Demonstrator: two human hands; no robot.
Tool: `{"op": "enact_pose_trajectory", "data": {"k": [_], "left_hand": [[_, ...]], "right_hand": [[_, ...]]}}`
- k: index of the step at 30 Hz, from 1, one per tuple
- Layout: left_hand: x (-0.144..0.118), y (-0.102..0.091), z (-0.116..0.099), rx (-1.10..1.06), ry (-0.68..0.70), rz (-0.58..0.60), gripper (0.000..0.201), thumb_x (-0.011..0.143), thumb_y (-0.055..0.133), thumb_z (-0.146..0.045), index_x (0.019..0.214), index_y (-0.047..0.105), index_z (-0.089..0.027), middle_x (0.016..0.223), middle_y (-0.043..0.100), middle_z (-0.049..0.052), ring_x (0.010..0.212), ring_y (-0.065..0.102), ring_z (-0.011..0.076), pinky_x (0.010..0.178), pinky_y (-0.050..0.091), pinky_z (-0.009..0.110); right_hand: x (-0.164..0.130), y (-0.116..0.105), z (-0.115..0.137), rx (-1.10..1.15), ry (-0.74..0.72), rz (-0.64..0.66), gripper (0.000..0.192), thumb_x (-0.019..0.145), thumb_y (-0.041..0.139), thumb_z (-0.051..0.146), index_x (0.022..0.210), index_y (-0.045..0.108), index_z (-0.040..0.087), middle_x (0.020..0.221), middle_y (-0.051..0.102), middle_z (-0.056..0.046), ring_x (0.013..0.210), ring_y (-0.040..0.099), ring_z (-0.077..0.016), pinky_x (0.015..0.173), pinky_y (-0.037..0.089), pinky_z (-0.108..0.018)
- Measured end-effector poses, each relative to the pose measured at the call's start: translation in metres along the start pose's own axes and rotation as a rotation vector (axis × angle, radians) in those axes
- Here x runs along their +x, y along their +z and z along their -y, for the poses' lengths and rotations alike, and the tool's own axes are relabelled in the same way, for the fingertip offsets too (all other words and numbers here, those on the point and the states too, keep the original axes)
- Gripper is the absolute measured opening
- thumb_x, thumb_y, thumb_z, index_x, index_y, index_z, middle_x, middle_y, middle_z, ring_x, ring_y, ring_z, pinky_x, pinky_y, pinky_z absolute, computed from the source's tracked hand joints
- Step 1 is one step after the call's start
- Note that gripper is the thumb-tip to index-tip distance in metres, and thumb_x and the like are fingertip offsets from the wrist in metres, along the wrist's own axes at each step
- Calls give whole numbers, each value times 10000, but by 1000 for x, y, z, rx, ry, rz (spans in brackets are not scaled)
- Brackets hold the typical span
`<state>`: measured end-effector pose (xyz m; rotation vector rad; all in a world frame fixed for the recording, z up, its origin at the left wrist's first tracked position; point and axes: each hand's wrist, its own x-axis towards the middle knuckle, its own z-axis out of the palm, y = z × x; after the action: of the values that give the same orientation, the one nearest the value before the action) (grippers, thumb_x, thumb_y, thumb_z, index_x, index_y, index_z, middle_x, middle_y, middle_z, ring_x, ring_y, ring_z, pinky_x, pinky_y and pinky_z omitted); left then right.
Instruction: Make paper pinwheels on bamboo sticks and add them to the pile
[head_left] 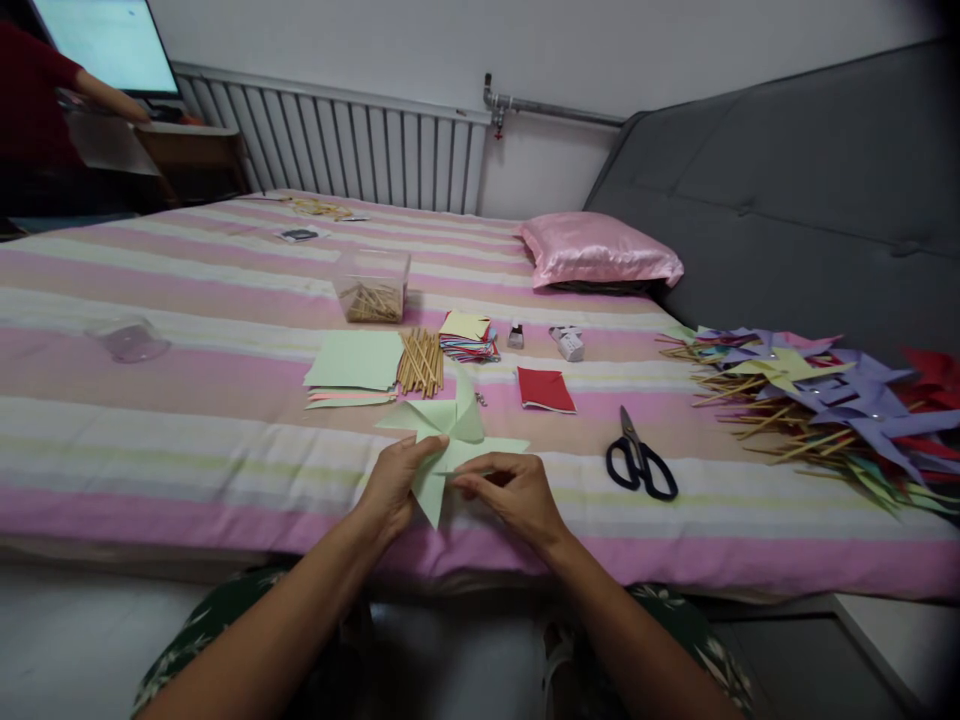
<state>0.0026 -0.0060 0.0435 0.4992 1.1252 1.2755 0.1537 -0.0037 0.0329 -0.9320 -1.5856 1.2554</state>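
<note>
A pale green paper pinwheel [457,425], its blades folded in toward the middle, is held just above the near edge of the bed. My left hand [394,485] grips it from the left, thumb pressed near its centre. From the right, my right hand [514,495] is closed, with thumb and forefinger pinching at the pinwheel's lower right edge; whether something small is also between them I cannot tell. Just beyond lie a stack of green paper sheets [356,360], a bundle of thin wooden sticks [421,362] and a stack of small coloured papers [466,330].
Black-handled scissors [637,465] and red paper pieces [545,389] lie to the right. Finished pinwheels [817,380] are heaped at far right. A clear box [373,290] holds sticks; a clear lid [129,340] lies left. Behind are a pink pillow [600,248] and another person's arm [112,97].
</note>
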Motion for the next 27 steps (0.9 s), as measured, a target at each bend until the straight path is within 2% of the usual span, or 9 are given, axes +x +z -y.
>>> {"op": "enact_pose_trajectory", "data": {"k": [6, 12, 17, 23, 27], "left_hand": [[0, 2, 8, 80, 150, -43, 215, 570, 738, -295, 649, 632, -125, 548, 625, -8, 473, 541, 119, 495, 411, 228], [0, 1, 11, 138, 220, -33, 242, 569, 744, -344, 645, 642, -138, 581, 622, -12, 509, 539, 129, 518, 398, 239], [-1, 1, 11, 252, 276, -78, 272, 539, 749, -375, 619, 659, -131, 498, 571, -21, 489, 525, 136, 476, 358, 228], [-1, 2, 12, 327, 273, -91, 262, 563, 733, -370, 621, 648, -129, 527, 577, -22, 480, 484, 111, 460, 329, 213], [0, 3, 12, 341, 251, -90, 277, 555, 733, -383, 625, 649, -128, 525, 573, -21, 479, 483, 111, 460, 329, 214]], "right_hand": [[2, 6, -1, 53, 144, -133, 288, 721, 658, 423, 712, 685, 137, 539, 657, -30, 472, 619, -150, 409, 434, -202], [3, 9, -5, 5, 144, -241, 282, 712, 657, 416, 689, 648, 135, 516, 642, -20, 392, 549, -109, 366, 394, -181], [4, 8, -9, 2, 180, -267, 294, 670, 693, 418, 754, 656, 139, 504, 636, -16, 376, 527, -106, 355, 373, -179], [4, 9, -11, 92, 229, -293, 343, 671, 680, 479, 689, 653, 137, 465, 593, 1, 330, 407, -59, 337, 302, -172], [5, 10, -11, 102, 250, -303, 349, 665, 681, 487, 649, 650, 139, 449, 574, 7, 336, 394, -59, 340, 282, -176]]}}
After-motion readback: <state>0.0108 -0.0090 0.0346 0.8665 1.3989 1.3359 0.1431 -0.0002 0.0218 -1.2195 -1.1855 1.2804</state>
